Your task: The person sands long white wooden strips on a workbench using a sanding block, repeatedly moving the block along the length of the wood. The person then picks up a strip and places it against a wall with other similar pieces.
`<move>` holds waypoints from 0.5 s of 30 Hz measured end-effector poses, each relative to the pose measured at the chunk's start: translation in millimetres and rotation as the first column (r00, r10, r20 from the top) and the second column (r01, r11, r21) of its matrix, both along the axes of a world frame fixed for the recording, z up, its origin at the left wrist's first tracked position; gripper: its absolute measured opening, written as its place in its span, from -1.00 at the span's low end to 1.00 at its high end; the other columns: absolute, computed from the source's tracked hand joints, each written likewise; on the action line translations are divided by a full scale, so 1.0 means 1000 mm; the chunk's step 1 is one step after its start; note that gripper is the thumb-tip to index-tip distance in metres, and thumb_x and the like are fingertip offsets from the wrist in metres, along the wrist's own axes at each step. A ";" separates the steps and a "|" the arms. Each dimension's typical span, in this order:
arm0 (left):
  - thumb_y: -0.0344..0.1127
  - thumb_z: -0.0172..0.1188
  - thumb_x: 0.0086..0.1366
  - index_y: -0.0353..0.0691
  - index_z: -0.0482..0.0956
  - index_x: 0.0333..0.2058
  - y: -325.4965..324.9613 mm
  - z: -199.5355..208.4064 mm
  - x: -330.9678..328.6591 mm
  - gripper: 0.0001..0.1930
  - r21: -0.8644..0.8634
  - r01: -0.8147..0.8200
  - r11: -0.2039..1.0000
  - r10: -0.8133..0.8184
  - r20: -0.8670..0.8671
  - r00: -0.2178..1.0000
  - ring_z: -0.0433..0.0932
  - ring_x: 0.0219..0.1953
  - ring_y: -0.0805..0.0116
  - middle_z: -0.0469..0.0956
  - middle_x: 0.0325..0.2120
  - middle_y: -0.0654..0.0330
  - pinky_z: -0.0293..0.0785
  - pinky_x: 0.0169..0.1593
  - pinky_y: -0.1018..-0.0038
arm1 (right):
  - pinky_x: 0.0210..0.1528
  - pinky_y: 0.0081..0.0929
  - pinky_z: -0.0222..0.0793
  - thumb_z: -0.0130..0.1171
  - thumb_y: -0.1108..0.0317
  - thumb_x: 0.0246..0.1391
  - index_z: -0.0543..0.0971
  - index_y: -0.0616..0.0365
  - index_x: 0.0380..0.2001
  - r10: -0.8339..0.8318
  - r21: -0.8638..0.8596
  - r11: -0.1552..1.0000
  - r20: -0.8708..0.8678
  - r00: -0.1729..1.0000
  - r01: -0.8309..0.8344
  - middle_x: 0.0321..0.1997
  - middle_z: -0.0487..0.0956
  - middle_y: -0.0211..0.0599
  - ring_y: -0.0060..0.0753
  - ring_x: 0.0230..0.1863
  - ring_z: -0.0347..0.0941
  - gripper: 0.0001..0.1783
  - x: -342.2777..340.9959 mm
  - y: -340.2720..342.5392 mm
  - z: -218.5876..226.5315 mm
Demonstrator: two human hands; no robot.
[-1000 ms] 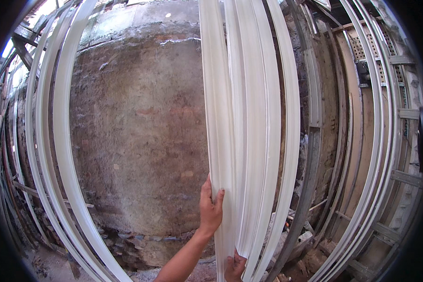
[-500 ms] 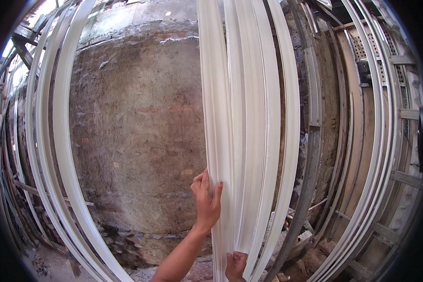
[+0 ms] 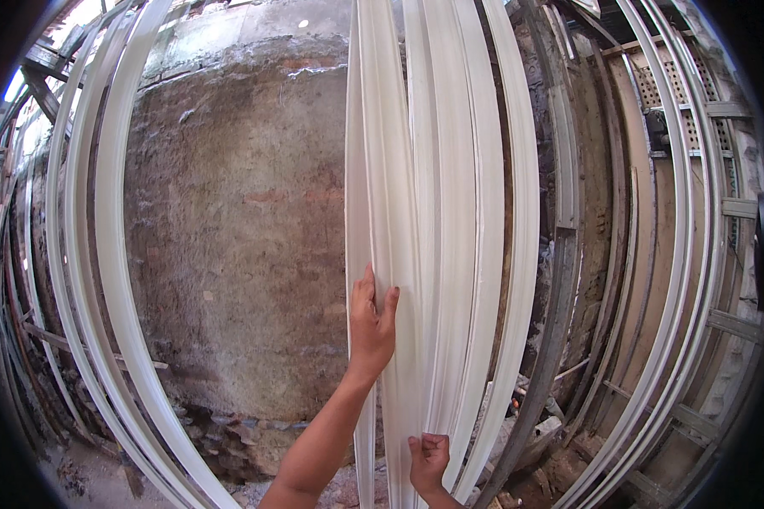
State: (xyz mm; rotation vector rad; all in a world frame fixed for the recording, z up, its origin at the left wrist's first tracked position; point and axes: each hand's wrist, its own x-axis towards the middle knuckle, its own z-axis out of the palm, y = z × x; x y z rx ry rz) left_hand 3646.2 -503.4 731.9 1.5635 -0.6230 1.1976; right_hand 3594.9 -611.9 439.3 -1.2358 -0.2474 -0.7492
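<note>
Several long, pale white moulding strips [image 3: 450, 212] with ridged faces run from the top edge to the bottom, lying side by side and partly overlapping. My left hand [image 3: 372, 327] rests on the left side of this group, fingers stretched upward and thumb apart. It crosses the leftmost strip [image 3: 358, 170], which stands slightly apart from its neighbour. Lower down and to the right, my right hand [image 3: 430, 458] has curled fingers, closed at the lower end of a ridged strip. The exact pinch is partly hidden by the fingers.
More white strips [image 3: 114, 212] curve down on the left, and others [image 3: 683, 212] on the right. Behind is a rough brown wall [image 3: 246, 237]. Weathered wooden posts [image 3: 560, 280] stand right of the central strips, with rubble [image 3: 534, 441] low beside them.
The leftmost strip of the central group has shifted left and now shows apart from its neighbour. My left hand has moved up with straighter fingers; my right hand is slightly higher.
</note>
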 end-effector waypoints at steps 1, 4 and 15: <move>-0.30 0.05 0.51 -0.53 0.16 0.33 0.000 -0.004 -0.001 -0.44 0.000 0.011 1.000 -0.011 -0.016 1.000 0.39 0.20 0.17 0.37 0.12 -0.07 0.32 0.28 0.31 | -0.30 -0.63 0.38 0.37 0.40 0.16 0.38 0.23 -0.18 -0.028 -0.014 1.000 -0.008 1.000 0.028 -0.38 0.52 -0.38 -0.65 -0.37 0.42 -0.66 -0.001 0.000 -0.004; -0.32 0.06 0.50 -0.53 0.18 0.32 0.000 -0.022 -0.005 -0.44 -0.010 0.035 0.999 -0.036 -0.058 0.998 0.40 0.20 0.20 0.38 0.10 -0.06 0.31 0.28 0.34 | -0.27 -0.59 0.42 0.38 0.38 0.15 0.39 0.24 -0.17 -0.050 -0.022 0.999 -0.030 0.998 0.050 -0.37 0.54 -0.35 -0.62 -0.34 0.45 -0.64 -0.004 0.001 -0.019; -0.35 0.28 0.33 -0.28 0.41 0.14 0.041 -0.107 -0.060 -0.55 -0.072 -0.023 0.997 0.012 -0.150 0.989 0.33 -0.11 0.44 0.37 -0.14 0.26 0.30 0.03 0.49 | -0.05 -0.44 0.39 0.29 0.31 0.23 0.31 0.19 -0.14 0.171 -0.044 0.983 -0.105 0.980 -0.176 -0.23 0.41 -0.33 -0.47 -0.18 0.39 -0.63 0.003 0.000 -0.052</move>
